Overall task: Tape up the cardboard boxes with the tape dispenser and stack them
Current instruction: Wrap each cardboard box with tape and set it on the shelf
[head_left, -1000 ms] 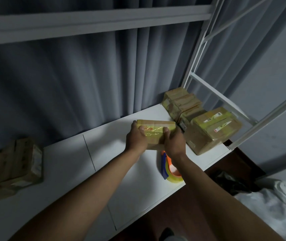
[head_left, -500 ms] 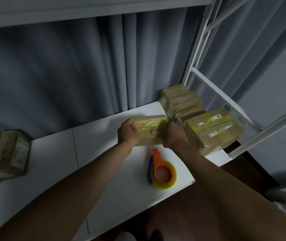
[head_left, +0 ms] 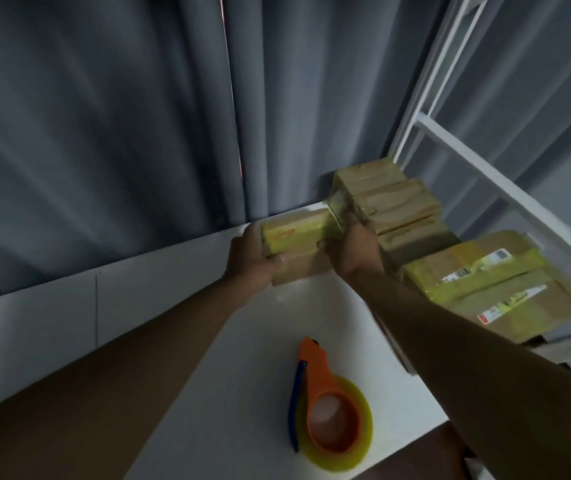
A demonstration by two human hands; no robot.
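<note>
1. I see both hands on one taped cardboard box [head_left: 294, 249] at the far edge of the white table [head_left: 180, 327], close to the grey curtain [head_left: 121, 133].
2. My left hand [head_left: 251, 258] grips the box's left end, fingers curled around it and thumb along the near face; my right hand [head_left: 351, 252] clasps the right end.
3. Yellowish tape already covers the box's top, so I judge taping finished and the stacking step in hand.
4. Just right of the box stands a stack of taped boxes [head_left: 388, 202], and nearer on the right lies a larger labelled box [head_left: 492, 292].
5. The tape dispenser [head_left: 329, 407], orange with a yellow roll, lies untouched on the near part of the table, well apart from both hands.
6. Next, I think the box must be lifted and set squarely on the stack, edges aligned so it does not slide off; blur hides whether its underside touches the table.
</note>
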